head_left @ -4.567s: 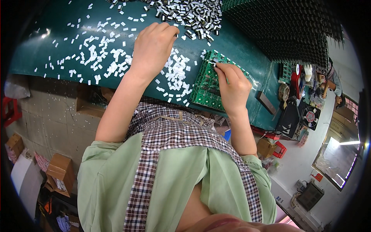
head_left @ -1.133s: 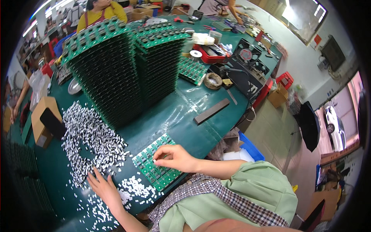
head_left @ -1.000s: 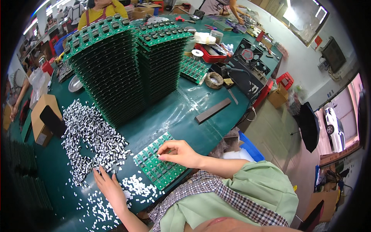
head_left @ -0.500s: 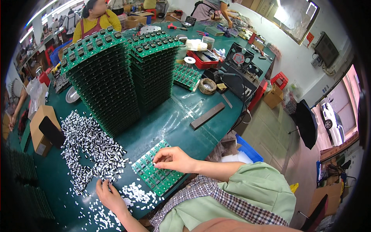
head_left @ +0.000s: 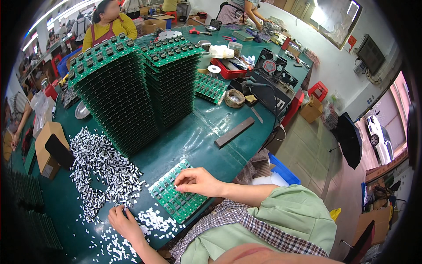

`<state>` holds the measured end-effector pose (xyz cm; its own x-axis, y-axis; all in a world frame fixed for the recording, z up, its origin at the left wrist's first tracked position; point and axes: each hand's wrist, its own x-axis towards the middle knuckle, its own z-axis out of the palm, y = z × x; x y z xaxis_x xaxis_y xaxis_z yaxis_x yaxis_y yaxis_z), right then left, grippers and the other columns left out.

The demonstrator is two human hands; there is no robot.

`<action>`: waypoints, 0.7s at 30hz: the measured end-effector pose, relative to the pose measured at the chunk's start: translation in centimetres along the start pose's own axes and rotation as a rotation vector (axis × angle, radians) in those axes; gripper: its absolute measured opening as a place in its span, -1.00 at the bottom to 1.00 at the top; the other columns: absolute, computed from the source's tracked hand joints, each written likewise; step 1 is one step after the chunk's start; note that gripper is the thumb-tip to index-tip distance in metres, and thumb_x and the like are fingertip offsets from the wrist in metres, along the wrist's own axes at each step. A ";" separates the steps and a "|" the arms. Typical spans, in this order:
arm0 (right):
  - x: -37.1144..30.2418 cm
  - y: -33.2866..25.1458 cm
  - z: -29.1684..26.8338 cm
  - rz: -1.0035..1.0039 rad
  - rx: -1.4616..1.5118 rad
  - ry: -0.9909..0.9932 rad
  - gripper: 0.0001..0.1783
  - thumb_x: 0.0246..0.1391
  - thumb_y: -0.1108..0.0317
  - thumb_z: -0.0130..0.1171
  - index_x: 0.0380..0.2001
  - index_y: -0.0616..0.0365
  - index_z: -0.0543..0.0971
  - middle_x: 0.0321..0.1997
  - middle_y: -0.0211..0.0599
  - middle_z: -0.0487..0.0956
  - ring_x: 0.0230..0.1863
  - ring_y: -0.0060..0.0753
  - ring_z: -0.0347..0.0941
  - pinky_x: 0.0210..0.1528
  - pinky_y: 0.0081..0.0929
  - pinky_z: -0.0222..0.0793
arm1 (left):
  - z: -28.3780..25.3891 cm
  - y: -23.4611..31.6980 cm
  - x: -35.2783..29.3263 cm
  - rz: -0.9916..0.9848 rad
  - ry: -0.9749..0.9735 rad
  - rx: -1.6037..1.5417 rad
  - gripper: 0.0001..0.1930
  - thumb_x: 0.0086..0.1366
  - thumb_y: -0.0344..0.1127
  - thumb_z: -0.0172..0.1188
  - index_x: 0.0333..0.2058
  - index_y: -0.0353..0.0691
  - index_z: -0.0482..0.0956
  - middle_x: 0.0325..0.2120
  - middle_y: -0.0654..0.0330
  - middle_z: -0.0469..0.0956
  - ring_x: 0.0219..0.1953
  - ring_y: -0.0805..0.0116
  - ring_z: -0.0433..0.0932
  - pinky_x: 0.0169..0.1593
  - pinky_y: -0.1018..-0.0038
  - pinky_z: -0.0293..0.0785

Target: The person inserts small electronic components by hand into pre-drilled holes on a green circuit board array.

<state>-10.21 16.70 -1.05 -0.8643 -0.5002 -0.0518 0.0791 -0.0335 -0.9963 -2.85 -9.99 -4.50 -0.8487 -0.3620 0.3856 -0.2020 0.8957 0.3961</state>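
A green circuit board panel (head_left: 172,203) with rows of small dark parts lies flat on the table in front of me. Over its upper right portion, my right hand (head_left: 197,181) is closed in a pinch, with a tiny white piece (head_left: 176,187) at the fingertips. My left hand (head_left: 125,225) rests at the lower edge of a large heap of small black-and-white parts (head_left: 103,167). Its thumb and index finger are curled together; what lies between them is too small to make out. Loose white pieces (head_left: 157,221) are scattered between that hand and the panel.
Two tall stacks of circuit boards (head_left: 116,94) rise behind the heap. A phone (head_left: 59,149) leans on a cardboard box (head_left: 46,143) at left. Beyond are a dark flat bar (head_left: 234,132), a tape roll (head_left: 234,98) and a red tray (head_left: 231,72). People sit and stand farther off.
My left thumb and fingers have drawn slightly closer together at the edge of the heap. My right hand keeps its pinch over the panel, almost still.
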 end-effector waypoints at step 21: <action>-0.1 -0.2 0.1 0.006 -0.012 -0.012 -0.78 0.00 0.44 0.21 -0.24 0.27 0.53 -0.28 -0.33 0.57 -0.30 -0.59 0.49 -0.22 -0.62 0.42 | -0.1 -0.5 0.2 0.029 0.114 -0.103 -0.86 0.10 -0.54 0.12 -0.32 -0.38 0.52 -0.35 0.07 0.49 -0.23 0.11 0.43 -0.11 0.31 0.32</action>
<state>-10.08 16.66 -0.88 -0.8578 -0.5108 -0.0571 0.0781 -0.0197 -0.9967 -2.89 -10.52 -4.57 -0.7915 -0.3686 0.4875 -0.1223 0.8771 0.4645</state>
